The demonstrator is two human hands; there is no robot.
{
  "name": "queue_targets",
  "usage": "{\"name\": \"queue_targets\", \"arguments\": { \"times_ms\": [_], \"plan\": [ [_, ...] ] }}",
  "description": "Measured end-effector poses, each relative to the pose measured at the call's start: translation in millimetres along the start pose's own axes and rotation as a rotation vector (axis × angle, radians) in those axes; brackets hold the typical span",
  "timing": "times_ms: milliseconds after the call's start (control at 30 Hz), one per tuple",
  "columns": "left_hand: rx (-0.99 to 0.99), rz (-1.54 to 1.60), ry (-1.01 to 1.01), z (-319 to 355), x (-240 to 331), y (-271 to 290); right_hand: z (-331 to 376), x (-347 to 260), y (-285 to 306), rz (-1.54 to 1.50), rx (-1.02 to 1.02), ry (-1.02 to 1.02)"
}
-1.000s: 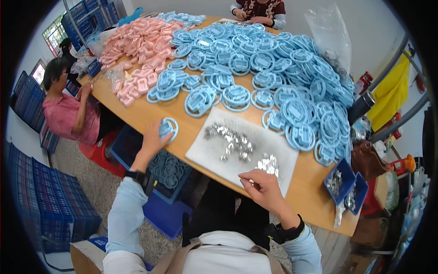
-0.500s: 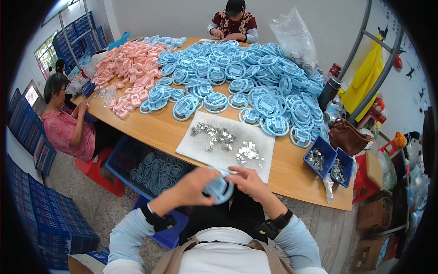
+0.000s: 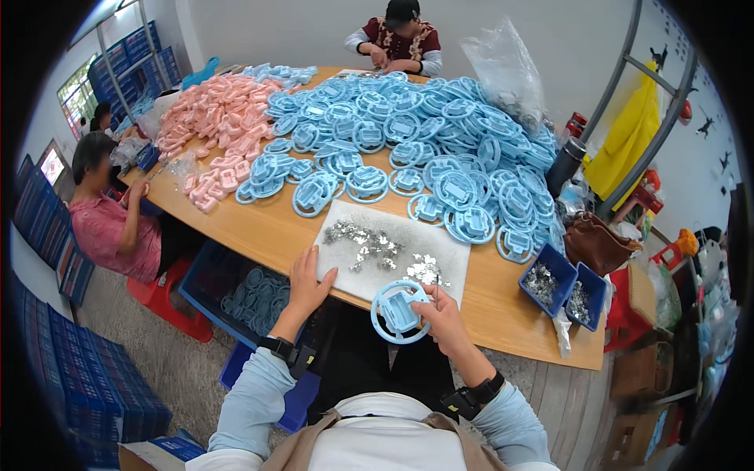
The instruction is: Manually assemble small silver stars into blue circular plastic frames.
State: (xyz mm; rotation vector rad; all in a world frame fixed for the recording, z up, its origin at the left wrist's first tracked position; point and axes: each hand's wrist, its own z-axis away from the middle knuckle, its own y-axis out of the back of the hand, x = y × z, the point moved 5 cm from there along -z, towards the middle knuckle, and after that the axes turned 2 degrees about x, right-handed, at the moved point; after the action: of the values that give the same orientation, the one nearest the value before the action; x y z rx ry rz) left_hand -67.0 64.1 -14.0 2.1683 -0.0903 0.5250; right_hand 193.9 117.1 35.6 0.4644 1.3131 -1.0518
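Note:
My right hand grips the rim of a light blue plastic steering-wheel-shaped piece, just off the table's front edge. My left hand holds nothing; its fingers are stretched and the thumb stands apart. It rests at the left front corner of a white mat. On that mat lie a scattered group of small silvery metal pieces and a brighter cluster of metal pieces. Behind the mat spreads a large heap of similar blue wheel pieces.
Pink plastic parts are heaped at the far left. Two blue bins of metal pieces stand at the right, near a brown bag and a black flask. A blue crate sits below the table. Co-workers sit at the left and far side.
My left hand has let go of the blue wheel piece and moved left and up to the mat's corner. The right hand keeps the piece, now turned to face up, slightly farther right.

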Motion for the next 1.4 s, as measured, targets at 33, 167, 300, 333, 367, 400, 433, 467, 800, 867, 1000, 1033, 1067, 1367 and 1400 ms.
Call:
{"name": "queue_targets", "arguments": {
  "times_ms": [33,167,300,333,367,400,433,467,800,867,1000,1033,1067,1367,1400],
  "plan": [
    [-0.007,0.005,-0.007,-1.9,-0.8,-1.7,-1.3,2.0,4.1,-0.004,0.010,0.000],
    [-0.069,0.049,-0.065,-4.8,14.7,1.3,-0.9,4.1,16.6,-0.042,0.050,0.020],
    [-0.060,0.037,-0.042,6.2,34.9,-4.4,1.2,-5.8,16.5,-0.062,0.115,0.040],
    [-0.077,0.040,-0.016,8.7,42.0,-6.1,-0.8,-3.8,17.4,-0.061,0.118,0.035],
    [-0.081,0.045,-0.015,11.0,52.0,-7.5,-3.0,-2.8,20.3,-0.116,0.152,0.063],
    [-0.047,0.022,-0.020,13.6,61.2,-7.8,-5.4,-2.2,23.1,-0.170,0.186,0.090],
    [-0.014,0.000,-0.025,16.6,69.4,-8.5,-6.7,-2.7,26.4,-0.168,0.190,0.085],
    [-0.027,0.077,0.000,19.9,74.7,-11.2,-8.2,-2.6,29.9,-0.145,0.175,0.051],
    [-0.115,1.179,0.438,27.0,109.9,-3.8,-21.9,13.1,-22.7,-0.157,0.043,-0.134],
    [-0.135,1.548,0.798,24.5,111.2,-15.7,-26.4,19.5,-25.5,-0.169,0.024,-0.110],
    [-0.211,1.643,0.902,10.9,110.4,-21.0,-34.4,8.0,20.7,0.308,0.079,0.135],
    [-0.211,1.644,0.902,9.1,104.4,-21.6,-36.6,-2.9,35.1,0.669,0.156,0.353],
    [-0.254,1.632,0.907,8.7,98.4,-23.4,-40.6,-3.1,50.3,0.670,0.160,0.351],
    [-0.328,1.564,1.047,13.5,91.7,-24.7,-60.7,-16.8,47.7,1.295,0.142,0.458],
    [-0.352,1.589,1.035,14.9,91.3,-27.7,-62.2,-16.4,50.1,1.293,0.163,0.438]
  ]
}}
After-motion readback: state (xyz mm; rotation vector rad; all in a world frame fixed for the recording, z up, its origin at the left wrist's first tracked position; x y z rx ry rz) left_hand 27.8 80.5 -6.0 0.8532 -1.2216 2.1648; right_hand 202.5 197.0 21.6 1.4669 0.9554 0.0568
